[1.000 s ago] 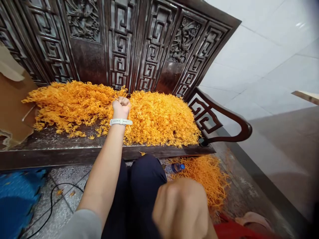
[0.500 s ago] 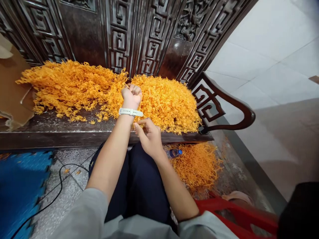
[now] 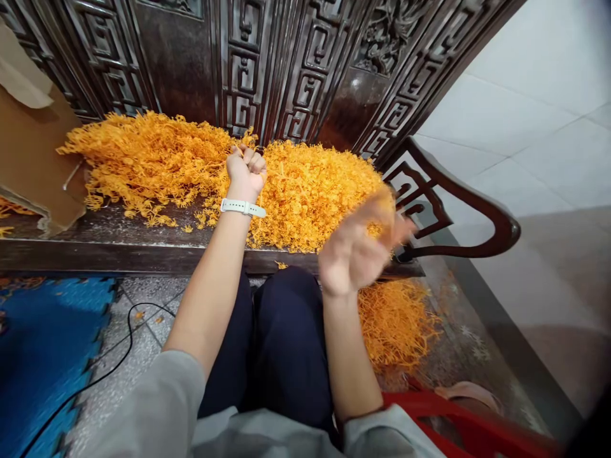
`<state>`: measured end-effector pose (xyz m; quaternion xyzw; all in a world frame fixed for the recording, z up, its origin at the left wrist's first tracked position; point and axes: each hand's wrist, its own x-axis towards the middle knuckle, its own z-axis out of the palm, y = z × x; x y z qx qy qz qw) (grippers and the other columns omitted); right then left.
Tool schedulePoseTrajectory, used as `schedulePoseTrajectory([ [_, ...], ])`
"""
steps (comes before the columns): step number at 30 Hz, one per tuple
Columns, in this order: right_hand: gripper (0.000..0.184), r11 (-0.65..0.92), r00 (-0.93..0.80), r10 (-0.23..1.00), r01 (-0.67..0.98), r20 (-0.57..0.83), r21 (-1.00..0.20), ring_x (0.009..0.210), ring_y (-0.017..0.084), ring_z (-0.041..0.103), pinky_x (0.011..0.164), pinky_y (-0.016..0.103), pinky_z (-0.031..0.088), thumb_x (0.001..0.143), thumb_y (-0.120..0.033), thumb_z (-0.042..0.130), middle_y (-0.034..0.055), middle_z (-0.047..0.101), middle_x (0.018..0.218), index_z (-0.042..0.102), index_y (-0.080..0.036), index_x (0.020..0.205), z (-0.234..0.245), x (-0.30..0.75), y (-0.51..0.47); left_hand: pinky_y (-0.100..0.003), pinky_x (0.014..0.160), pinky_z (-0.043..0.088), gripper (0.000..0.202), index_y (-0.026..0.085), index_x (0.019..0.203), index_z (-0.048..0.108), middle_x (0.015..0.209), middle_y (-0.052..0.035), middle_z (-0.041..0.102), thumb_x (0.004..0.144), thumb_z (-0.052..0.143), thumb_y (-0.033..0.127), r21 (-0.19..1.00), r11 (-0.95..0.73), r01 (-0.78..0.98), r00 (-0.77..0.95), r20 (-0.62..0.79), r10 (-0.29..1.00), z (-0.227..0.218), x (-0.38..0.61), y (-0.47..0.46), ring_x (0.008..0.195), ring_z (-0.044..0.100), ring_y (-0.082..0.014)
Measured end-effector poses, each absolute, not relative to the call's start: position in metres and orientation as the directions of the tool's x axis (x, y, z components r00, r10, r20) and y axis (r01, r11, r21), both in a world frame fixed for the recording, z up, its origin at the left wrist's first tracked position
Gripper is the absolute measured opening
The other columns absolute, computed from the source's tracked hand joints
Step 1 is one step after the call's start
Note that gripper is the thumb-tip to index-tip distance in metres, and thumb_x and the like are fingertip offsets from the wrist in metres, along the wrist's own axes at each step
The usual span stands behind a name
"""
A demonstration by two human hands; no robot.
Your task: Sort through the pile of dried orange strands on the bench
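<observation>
My left hand (image 3: pixel 247 170), with a pale watch strap on its wrist, is closed in a fist at the near side of the heap. An orange plastic stem (image 3: pixel 239 151) shows between its fingers. My right hand (image 3: pixel 356 251) is blurred by motion over the front right of the bench, palm partly turned up. Its fingers look spread, and I make out nothing held in them. Around both hands lies a heap of orange plastic sprigs (image 3: pixel 305 191) on the dark wooden bench (image 3: pixel 143 251).
A cardboard box (image 3: pixel 38 146) stands at the left end of the bench. The curved armrest (image 3: pixel 506 232) bounds the right end. More orange stems (image 3: pixel 398 324) lie on the floor beside a red plastic stool (image 3: pixel 443 413). A black cable (image 3: pixel 130 337) crosses the floor near blue mats (image 3: pixel 52 343).
My right hand has swung right and up, away from my left wrist, and its fingers have spread. My left hand stays closed near the same spot. The view has shifted slightly.
</observation>
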<state>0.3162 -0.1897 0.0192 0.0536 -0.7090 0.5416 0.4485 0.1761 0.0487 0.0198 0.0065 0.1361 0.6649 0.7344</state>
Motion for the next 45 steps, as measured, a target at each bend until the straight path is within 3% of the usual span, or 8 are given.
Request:
schedulePoseTrajectory([
  [3, 0.034, 0.271, -0.068, 0.914, -0.634, 0.401, -0.724, 0.052, 0.012, 0.034, 0.049, 0.025, 0.035, 0.1, -0.052, 0.057, -0.0003, 0.059, 0.067, 0.069, -0.025, 0.083, 0.014, 0.319, -0.162, -0.023, 0.038, 0.014, 0.044, 0.021, 0.073, 0.043, 0.048, 0.0083, 0.023, 0.115, 0.03, 0.022, 0.174, 0.173, -0.969, 0.135, -0.211, 0.968, 0.024, 0.187, 0.035, 0.035, 0.016, -0.007],
  [5, 0.021, 0.131, 0.169, 0.985, -0.649, 0.025, -0.75, 0.053, 0.011, 0.029, 0.048, 0.025, 0.033, 0.092, -0.045, 0.068, -0.0025, 0.053, 0.07, 0.065, -0.024, 0.089, 0.008, 0.31, -0.158, -0.023, 0.037, 0.014, 0.045, 0.02, 0.073, 0.044, 0.047, 0.0083, 0.023, 0.116, 0.03, 0.024, 0.179, 0.192, -0.965, 0.152, -0.215, 0.965, 0.025, 0.194, 0.029, 0.035, 0.016, -0.0071],
  [7, 0.019, 0.065, 0.267, 0.957, -0.569, -0.11, -0.82, 0.056, 0.01, 0.035, 0.051, 0.024, 0.036, 0.086, -0.038, 0.074, -0.0028, 0.053, 0.077, 0.063, -0.024, 0.092, 0.001, 0.299, -0.162, -0.024, 0.037, 0.014, 0.045, 0.02, 0.073, 0.045, 0.047, 0.0082, 0.022, 0.116, 0.032, 0.027, 0.193, 0.2, -0.961, 0.159, -0.208, 0.965, 0.025, 0.199, 0.027, 0.035, 0.016, -0.0073],
  [14, 0.048, -0.057, 0.033, 0.997, -0.24, -0.066, -0.969, 0.068, 0.011, 0.062, 0.058, 0.023, 0.049, 0.089, -0.067, 0.07, 0.0009, 0.069, 0.092, 0.063, -0.022, 0.104, -0.016, 0.283, -0.165, -0.023, 0.039, 0.016, 0.045, 0.019, 0.075, 0.049, 0.05, 0.0085, 0.022, 0.116, 0.034, 0.03, 0.253, 0.219, -0.942, 0.182, -0.161, 0.97, 0.028, 0.208, 0.016, 0.036, 0.017, -0.0069],
  [17, 0.051, -0.081, 0.018, 0.996, -0.198, -0.087, -0.977, 0.065, 0.01, 0.061, 0.057, 0.023, 0.048, 0.083, -0.061, 0.081, -0.0018, 0.068, 0.084, 0.062, -0.021, 0.109, -0.018, 0.284, -0.162, -0.022, 0.038, 0.016, 0.039, 0.019, 0.084, 0.057, 0.051, 0.0094, 0.024, 0.115, 0.039, 0.036, 0.351, 0.28, -0.893, 0.255, -0.116, 0.96, 0.033, 0.209, 0.007, 0.036, 0.019, -0.0063],
  [22, 0.053, -0.031, 0.18, 0.98, -0.296, -0.087, -0.955, 0.063, 0.01, 0.057, 0.059, 0.022, 0.045, 0.077, -0.043, 0.09, -0.0053, 0.065, 0.076, 0.059, -0.021, 0.114, -0.016, 0.285, -0.162, -0.017, 0.038, 0.014, 0.02, 0.02, 0.099, 0.062, 0.052, 0.0102, 0.032, 0.11, 0.052, 0.032, 0.576, 0.367, -0.731, 0.422, -0.041, 0.906, 0.041, 0.203, -0.004, 0.034, 0.023, -0.0048],
  [29, 0.033, 0.105, 0.302, 0.953, -0.422, -0.031, -0.9, 0.062, 0.013, 0.057, 0.057, 0.027, 0.044, 0.093, -0.054, 0.07, -0.0022, 0.062, 0.074, 0.065, -0.024, 0.106, -0.014, 0.293, -0.162, -0.013, 0.039, 0.008, 0.02, 0.018, 0.088, 0.061, 0.051, 0.0081, 0.04, 0.106, 0.053, 0.014, 0.799, 0.364, -0.479, 0.616, 0.009, 0.788, 0.039, 0.196, -0.005, 0.033, 0.023, -0.0025],
  [45, 0.02, 0.28, 0.559, 0.824, -0.542, -0.091, -0.792, 0.055, 0.01, 0.041, 0.051, 0.025, 0.034, 0.086, -0.038, 0.071, -0.0056, 0.047, 0.064, 0.069, -0.022, 0.097, -0.013, 0.306, -0.159, -0.021, 0.048, 0.042, 0.017, 0.018, 0.095, 0.07, 0.069, -0.0073, 0.066, 0.1, 0.064, 0.033, 0.636, 0.426, -0.643, 0.434, -0.156, 0.887, 0.032, 0.183, 0.017, 0.053, 0.063, -0.016],
])
